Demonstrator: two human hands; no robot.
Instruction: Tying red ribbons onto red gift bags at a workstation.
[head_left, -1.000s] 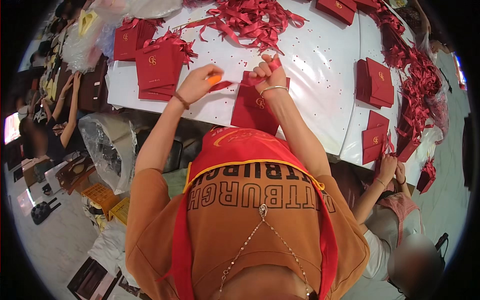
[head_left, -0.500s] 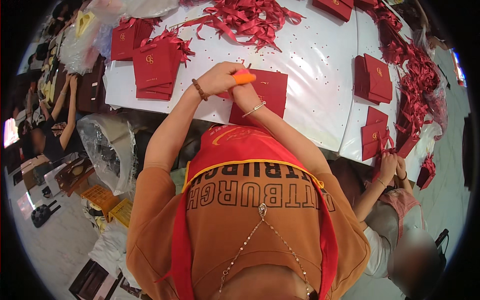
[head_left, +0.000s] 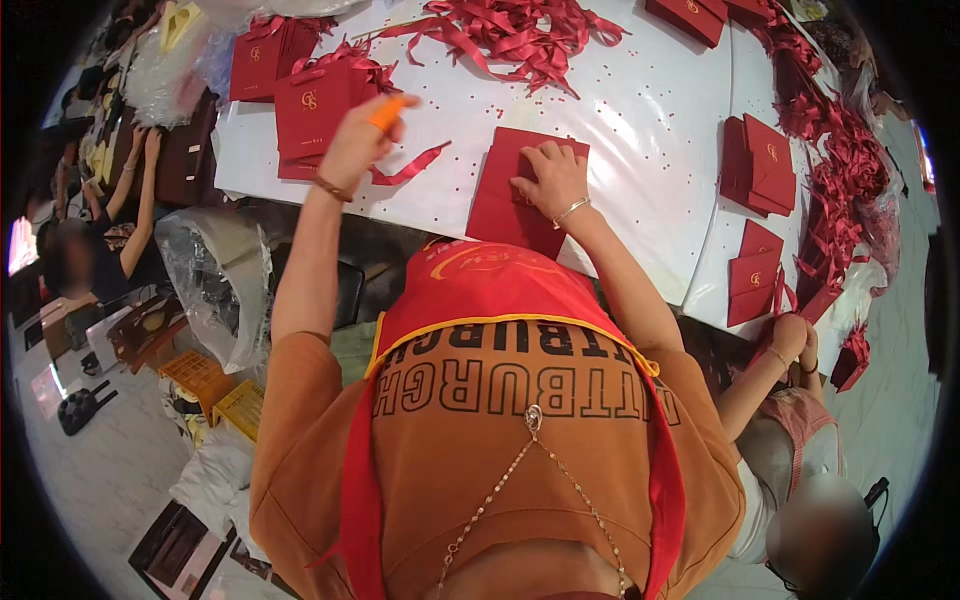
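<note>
My right hand [head_left: 553,182] rests on a flat red paper bag [head_left: 492,190] at the table's near edge, its fingers spread. It wears a bracelet at the wrist. Raised to the left, my left hand [head_left: 358,145] has its fingers curled and an orange cover [head_left: 385,113] on one finger. That hand is in front of a stack of red paper bags [head_left: 305,110] with gold print. A short red ribbon [head_left: 412,166] trails beside its palm. Whether the curled fingers grip this ribbon is hidden.
A heap of red ribbons [head_left: 520,40] lies at the far side of the white table [head_left: 640,200], among scattered red dots. More red bags [head_left: 760,165] and ribbons [head_left: 840,180] are on the right. A co-worker's hands [head_left: 790,340] handle ribbon there. Clear plastic [head_left: 215,280] hangs at left.
My hands were together over the bag and have parted. The left moved left toward the stacked bags; the right opened onto the bag. The red ribbon now shows beside the left hand.
</note>
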